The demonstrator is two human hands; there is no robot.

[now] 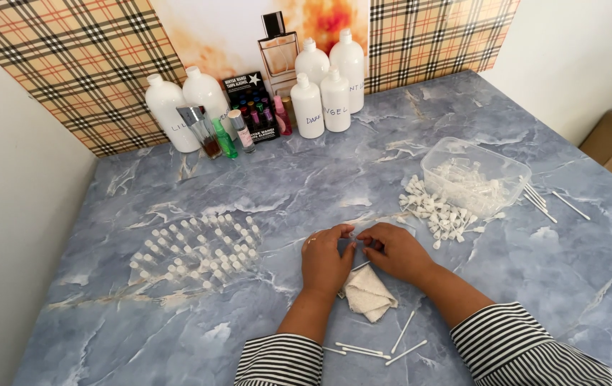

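Both grips meet fingertip to fingertip at bench centre: left hand (326, 257) and right hand (395, 250) pinch something tiny, too small to make out. Folded cloth (368, 293) lies at 6 o'clock, partly under the wrists. Small vials (195, 250) stand at 9 o'clock, plastic tub (510, 168) at 2 o'clock.

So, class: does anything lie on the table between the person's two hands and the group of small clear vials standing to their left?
Nothing visible does. Bare marbled table separates the left hand from the vials; the folded cloth lies nearer the person, below the right hand.
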